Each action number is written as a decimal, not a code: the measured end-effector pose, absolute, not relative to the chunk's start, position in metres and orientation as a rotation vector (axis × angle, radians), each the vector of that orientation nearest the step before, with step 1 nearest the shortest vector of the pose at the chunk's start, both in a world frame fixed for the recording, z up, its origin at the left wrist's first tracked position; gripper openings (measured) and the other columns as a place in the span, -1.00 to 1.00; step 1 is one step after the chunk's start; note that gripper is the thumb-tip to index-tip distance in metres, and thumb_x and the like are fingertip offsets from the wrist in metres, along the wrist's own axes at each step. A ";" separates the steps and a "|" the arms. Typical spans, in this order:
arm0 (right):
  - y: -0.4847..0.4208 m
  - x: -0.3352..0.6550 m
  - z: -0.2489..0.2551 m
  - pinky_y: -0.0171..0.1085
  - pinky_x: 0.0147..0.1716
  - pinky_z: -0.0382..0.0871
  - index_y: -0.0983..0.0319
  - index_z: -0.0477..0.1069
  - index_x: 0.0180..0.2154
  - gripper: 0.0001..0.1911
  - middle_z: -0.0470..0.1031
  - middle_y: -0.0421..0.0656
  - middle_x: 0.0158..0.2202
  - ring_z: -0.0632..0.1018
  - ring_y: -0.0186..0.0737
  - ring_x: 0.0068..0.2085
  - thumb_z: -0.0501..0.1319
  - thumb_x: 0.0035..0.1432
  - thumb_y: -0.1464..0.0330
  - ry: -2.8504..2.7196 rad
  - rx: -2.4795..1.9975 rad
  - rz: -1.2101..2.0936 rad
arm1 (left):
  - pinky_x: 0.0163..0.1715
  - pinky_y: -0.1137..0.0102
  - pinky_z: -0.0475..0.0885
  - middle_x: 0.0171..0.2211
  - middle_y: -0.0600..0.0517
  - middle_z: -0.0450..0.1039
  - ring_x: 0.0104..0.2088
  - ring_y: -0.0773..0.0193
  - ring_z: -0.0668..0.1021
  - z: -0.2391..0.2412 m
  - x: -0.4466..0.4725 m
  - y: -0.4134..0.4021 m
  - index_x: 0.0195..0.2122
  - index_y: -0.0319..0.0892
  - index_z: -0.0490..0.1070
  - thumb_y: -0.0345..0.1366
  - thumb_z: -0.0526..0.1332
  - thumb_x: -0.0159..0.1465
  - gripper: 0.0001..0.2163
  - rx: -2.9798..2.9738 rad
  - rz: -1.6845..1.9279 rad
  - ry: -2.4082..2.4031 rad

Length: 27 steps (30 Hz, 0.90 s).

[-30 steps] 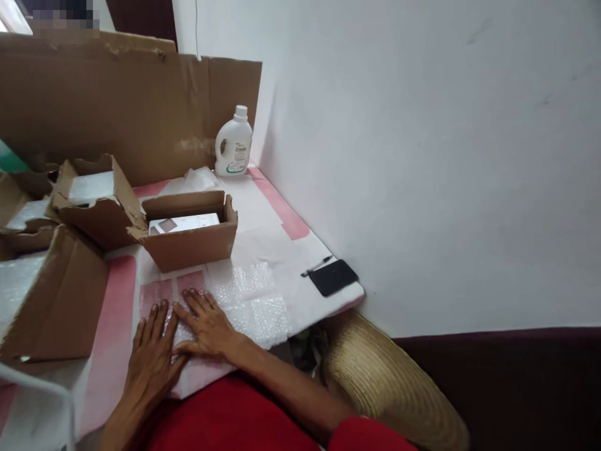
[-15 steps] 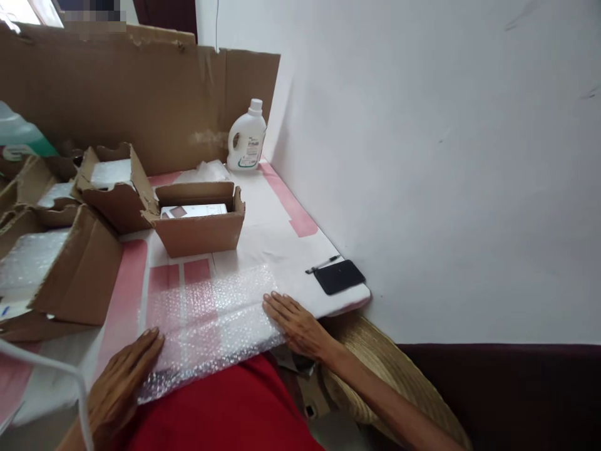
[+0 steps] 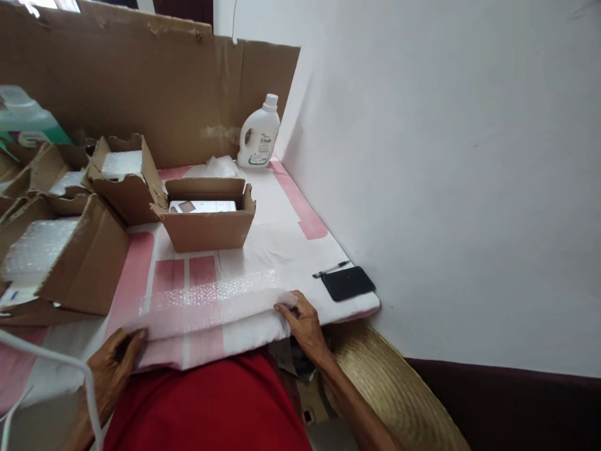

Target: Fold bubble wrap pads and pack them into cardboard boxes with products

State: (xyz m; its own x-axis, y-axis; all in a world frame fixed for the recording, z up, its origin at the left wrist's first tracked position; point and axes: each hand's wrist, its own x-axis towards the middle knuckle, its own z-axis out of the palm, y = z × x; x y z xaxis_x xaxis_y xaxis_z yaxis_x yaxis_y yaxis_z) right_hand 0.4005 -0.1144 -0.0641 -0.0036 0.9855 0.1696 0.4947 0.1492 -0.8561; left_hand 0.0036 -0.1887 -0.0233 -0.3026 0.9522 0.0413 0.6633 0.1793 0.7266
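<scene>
A sheet of bubble wrap (image 3: pixel 206 302) lies across the near part of the table, its front edge folded back over itself. My left hand (image 3: pixel 113 363) pinches the left end of that fold. At the right end, my right hand (image 3: pixel 300 318) grips the fold between thumb and fingers. Just beyond the sheet stands an open cardboard box (image 3: pixel 206 233) with a white printed box (image 3: pixel 211 207) inside it.
More open cardboard boxes (image 3: pixel 106 250) holding bubble-wrapped items crowd the left. A white jug (image 3: pixel 260 134) stands at the back by a cardboard panel (image 3: pixel 154 94). A black phone (image 3: pixel 348 284) and a pen (image 3: pixel 331 269) lie by the wall. A white cable (image 3: pixel 56 358) crosses the lower left.
Both hands lay flat on the spread bubble wrap before. Now they hold its near edge, which has been lifted and folded away from me. The view has shifted slightly left.
</scene>
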 end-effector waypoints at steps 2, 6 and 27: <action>-0.115 0.390 -0.069 -0.14 -0.18 0.37 0.20 0.42 -0.37 -0.71 0.42 -0.11 -0.29 0.46 -0.11 -0.21 0.25 0.27 0.13 -1.571 -1.533 0.642 | -0.49 0.43 0.40 -0.52 0.09 0.50 -0.52 0.25 0.50 -0.021 0.014 -0.186 -0.38 -0.07 0.50 0.14 0.16 0.23 -0.62 1.492 0.909 2.140; -0.113 0.378 -0.076 -0.15 -0.18 0.32 0.19 0.35 -0.41 -0.68 0.36 -0.15 -0.32 0.40 -0.12 -0.22 0.23 0.29 0.12 -1.515 -1.634 0.464 | -0.24 0.37 0.47 -0.34 0.05 0.56 -0.34 0.20 0.57 -0.027 0.020 -0.182 -0.28 -0.07 0.48 0.07 0.13 0.26 -0.67 1.514 0.918 2.228; -0.144 0.300 -0.053 -0.10 -0.01 0.43 0.27 0.36 0.04 -0.76 0.50 0.03 -0.06 0.46 -0.07 0.00 0.07 0.38 0.45 -1.922 -1.158 0.143 | -0.23 0.06 0.50 -0.31 -0.11 0.57 -0.25 -0.14 0.63 -0.002 0.017 -0.176 -0.20 -0.08 0.38 0.32 0.08 0.06 -0.44 1.247 0.257 2.488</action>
State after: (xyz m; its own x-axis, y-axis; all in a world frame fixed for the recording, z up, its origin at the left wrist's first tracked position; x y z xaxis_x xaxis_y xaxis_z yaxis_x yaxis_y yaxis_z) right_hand 0.3005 -0.1441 -0.0532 -0.1951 0.7655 0.6131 0.6666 0.5621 -0.4896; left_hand 0.0170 -0.1757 -0.0022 -0.5540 0.8022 -0.2226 0.7397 0.5970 0.3105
